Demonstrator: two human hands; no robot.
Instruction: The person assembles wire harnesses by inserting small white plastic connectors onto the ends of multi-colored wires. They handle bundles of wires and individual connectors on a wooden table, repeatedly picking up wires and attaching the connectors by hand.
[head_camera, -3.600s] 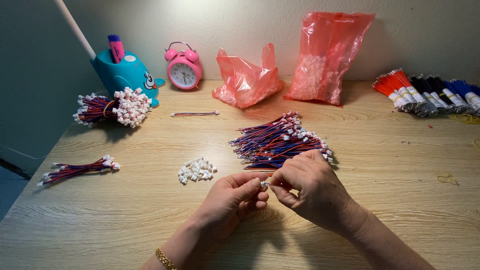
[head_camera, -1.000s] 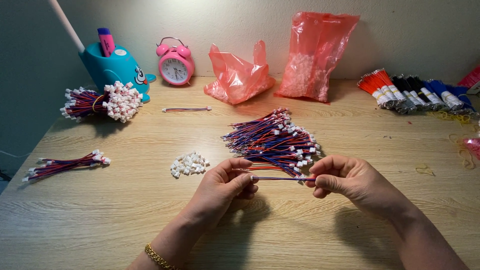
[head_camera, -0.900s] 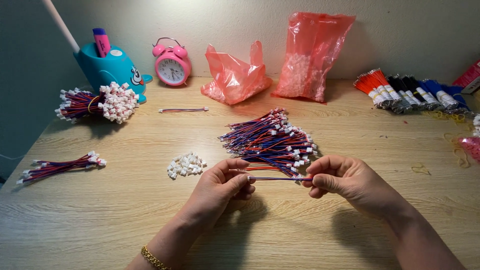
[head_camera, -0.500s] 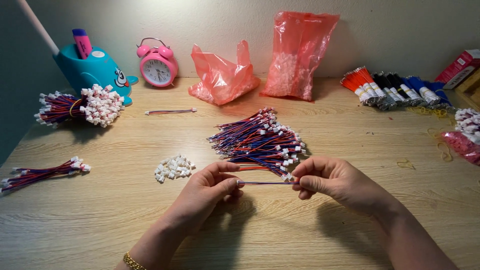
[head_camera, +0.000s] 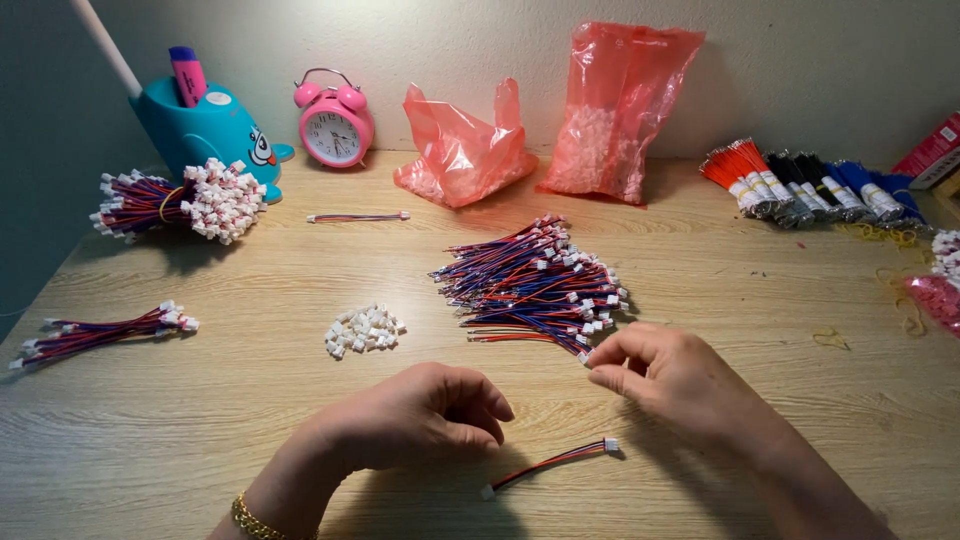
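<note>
Bench (head_camera: 200, 420): wooden; open room along the near edge and at left, clutter kept to the back wall.
Wire pile (head_camera: 530, 285): loose red-blue leads with white plugs, mid-bench.
Right hand (head_camera: 670, 375): grip pinched on a plug at the pile's near edge.
Left hand (head_camera: 420, 415): grip loosely curled, holding nothing.
Finished lead (head_camera: 550, 465): lying flat, just beside left hand.
Connector heap (head_camera: 362, 330): white, left of pile.
</note>
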